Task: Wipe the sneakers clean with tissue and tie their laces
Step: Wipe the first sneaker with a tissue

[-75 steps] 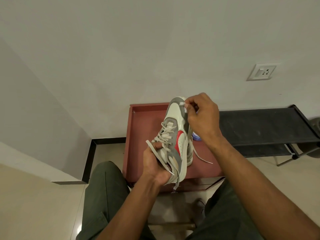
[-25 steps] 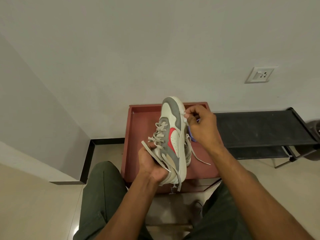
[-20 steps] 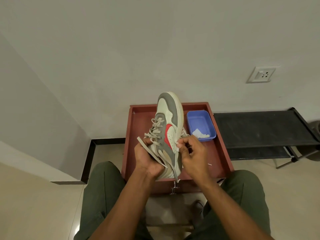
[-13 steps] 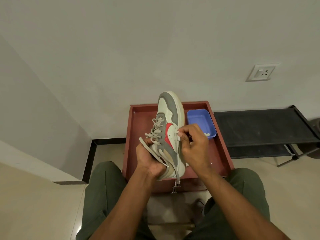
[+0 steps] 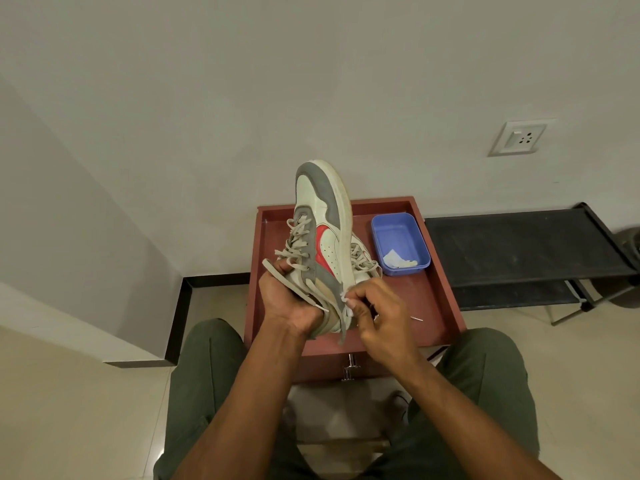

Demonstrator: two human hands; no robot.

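Note:
A white and grey sneaker (image 5: 323, 233) with a red mark stands toe-up above the red-brown tray table (image 5: 434, 299). My left hand (image 5: 289, 303) grips its heel and collar, with loose beige laces (image 5: 294, 251) draped over my fingers. My right hand (image 5: 377, 317) pinches a small white tissue (image 5: 345, 298) against the sole edge near the heel. A second sneaker (image 5: 362, 265) lies on the tray behind the first and is mostly hidden.
A blue plastic tub (image 5: 400, 247) with tissue scraps sits at the tray's back right. A black mesh rack (image 5: 519, 251) stands to the right, against the wall. A wall socket (image 5: 521, 137) is above it. My knees flank the table front.
My right hand with the tissue has slid down the sole edge from the toe to the heel end. The sneaker has tilted a little further upright in my left hand.

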